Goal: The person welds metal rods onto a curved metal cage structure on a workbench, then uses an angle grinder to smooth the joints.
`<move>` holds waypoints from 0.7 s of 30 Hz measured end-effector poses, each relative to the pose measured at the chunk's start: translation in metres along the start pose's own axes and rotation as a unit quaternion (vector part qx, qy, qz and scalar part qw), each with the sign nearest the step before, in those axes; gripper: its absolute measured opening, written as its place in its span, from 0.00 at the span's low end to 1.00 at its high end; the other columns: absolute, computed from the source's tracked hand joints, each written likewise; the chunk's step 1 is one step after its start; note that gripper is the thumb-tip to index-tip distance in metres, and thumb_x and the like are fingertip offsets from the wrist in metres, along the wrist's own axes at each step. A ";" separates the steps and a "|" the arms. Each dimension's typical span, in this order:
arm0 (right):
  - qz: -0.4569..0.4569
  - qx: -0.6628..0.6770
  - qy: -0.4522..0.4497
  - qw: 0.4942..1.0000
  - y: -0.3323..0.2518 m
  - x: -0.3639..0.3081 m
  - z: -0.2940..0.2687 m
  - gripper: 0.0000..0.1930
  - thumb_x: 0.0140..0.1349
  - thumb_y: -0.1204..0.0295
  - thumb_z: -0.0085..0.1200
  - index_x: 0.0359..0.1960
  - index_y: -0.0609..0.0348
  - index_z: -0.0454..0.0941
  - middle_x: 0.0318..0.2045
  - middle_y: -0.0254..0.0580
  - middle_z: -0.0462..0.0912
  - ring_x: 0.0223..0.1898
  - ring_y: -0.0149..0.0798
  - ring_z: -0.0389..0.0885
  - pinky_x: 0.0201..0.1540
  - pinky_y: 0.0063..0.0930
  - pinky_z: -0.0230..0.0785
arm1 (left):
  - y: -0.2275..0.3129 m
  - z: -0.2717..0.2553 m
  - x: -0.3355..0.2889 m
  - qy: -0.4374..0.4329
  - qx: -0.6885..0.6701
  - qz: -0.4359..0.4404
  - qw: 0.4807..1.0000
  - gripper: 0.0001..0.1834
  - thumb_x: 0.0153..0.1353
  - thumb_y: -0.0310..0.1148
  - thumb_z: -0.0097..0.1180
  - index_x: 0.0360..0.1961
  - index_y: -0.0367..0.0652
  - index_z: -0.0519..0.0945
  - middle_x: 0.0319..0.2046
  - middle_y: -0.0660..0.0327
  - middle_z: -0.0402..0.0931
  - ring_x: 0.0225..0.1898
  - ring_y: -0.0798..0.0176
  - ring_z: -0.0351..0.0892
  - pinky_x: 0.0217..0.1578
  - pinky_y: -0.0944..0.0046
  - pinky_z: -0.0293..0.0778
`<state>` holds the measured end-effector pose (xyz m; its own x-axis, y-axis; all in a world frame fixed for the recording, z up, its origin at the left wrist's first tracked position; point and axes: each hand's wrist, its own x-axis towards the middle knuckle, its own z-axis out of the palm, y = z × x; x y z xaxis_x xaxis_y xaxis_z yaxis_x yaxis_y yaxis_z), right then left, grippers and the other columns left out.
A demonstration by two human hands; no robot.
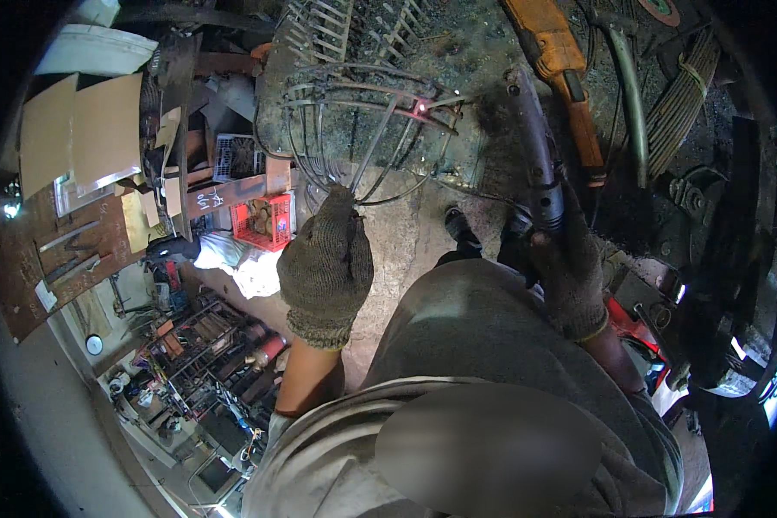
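Note:
My left hand (pixel 326 266), in a dark knitted glove, is closed on the near end of a curved metal rod frame (pixel 387 152). The frame is made of bent rods and rests partly on the worktable (pixel 479 147), reaching over its near edge. On its upper right, one joint (pixel 421 107) glows pinkish red. My right hand (pixel 570 281), gloved too, is wrapped round the lower end of a grey tubular tool (pixel 535 142). The tool points away from me, its far end over the table, apart from the glowing joint.
Right of the tool lie an orange power tool (pixel 554 43), a metal bar with a crosswise head (pixel 632 95) and a bundle of thin rods (pixel 686 97). Slotted metal pieces (pixel 326 30) lie at the back. A red crate (pixel 262 222) and cardboard (pixel 104 125) are at left.

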<state>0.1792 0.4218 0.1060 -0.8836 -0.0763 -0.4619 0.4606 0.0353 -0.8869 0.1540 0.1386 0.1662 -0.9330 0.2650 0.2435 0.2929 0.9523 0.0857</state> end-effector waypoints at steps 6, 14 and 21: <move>-0.001 0.036 0.011 0.999 0.005 -0.001 0.003 0.31 0.72 0.72 0.48 0.75 0.57 0.54 0.43 0.39 0.77 0.38 0.27 0.74 0.40 0.24 0.72 | -0.002 0.001 -0.004 0.004 -0.005 -0.012 1.000 0.24 0.60 0.33 0.61 0.59 0.43 0.78 0.34 0.50 0.84 0.22 0.49 0.81 0.24 0.53 0.75; -0.027 0.167 0.016 0.985 0.024 -0.001 0.002 0.30 0.72 0.74 0.49 0.74 0.57 0.54 0.45 0.36 0.77 0.39 0.25 0.75 0.37 0.22 0.72 | -0.002 0.006 -0.003 0.028 0.010 0.008 1.000 0.23 0.61 0.36 0.60 0.58 0.44 0.79 0.32 0.50 0.84 0.21 0.49 0.80 0.23 0.53 0.75; 0.021 0.159 0.026 0.987 0.024 -0.004 0.001 0.30 0.71 0.73 0.49 0.73 0.57 0.55 0.44 0.35 0.77 0.35 0.25 0.75 0.36 0.22 0.72 | -0.001 0.002 -0.002 0.025 -0.010 0.004 1.000 0.23 0.61 0.35 0.60 0.58 0.45 0.79 0.33 0.50 0.84 0.21 0.48 0.81 0.22 0.53 0.75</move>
<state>0.1938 0.4223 0.0867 -0.8623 -0.0301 -0.5055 0.4931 -0.2773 -0.8246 0.1552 0.1374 0.1639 -0.9190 0.2651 0.2918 0.3055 0.9467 0.1019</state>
